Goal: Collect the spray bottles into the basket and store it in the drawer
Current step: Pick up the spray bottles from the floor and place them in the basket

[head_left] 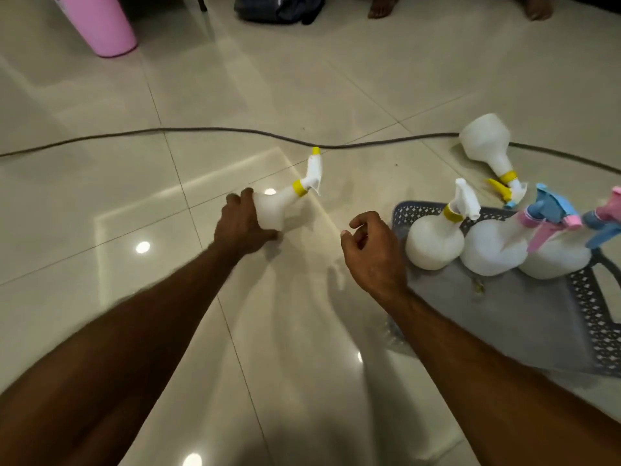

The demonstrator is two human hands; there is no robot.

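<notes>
Left hand [243, 227] grips the bottle [274, 210]; right hand [371, 253], fingers loosely curled, holds nothing. Carry it upright toward three o'clock into the basket [591, 317].

Glossy cream floor tiles [235, 79] mirror the lights; translucent white plastic spray bottles [433, 242] look smooth; the grey perforated plastic basket [591, 317] is matt.

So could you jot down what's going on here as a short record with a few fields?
left hand: left hand grips a white spray bottle lying on the floor
right hand: right hand holds nothing, fingers loosely curled, beside the basket
in basket: three bottles standing upright
outside basket: the gripped one, plus a tipped bottle behind the basket
also there: cable, pink bin
</notes>
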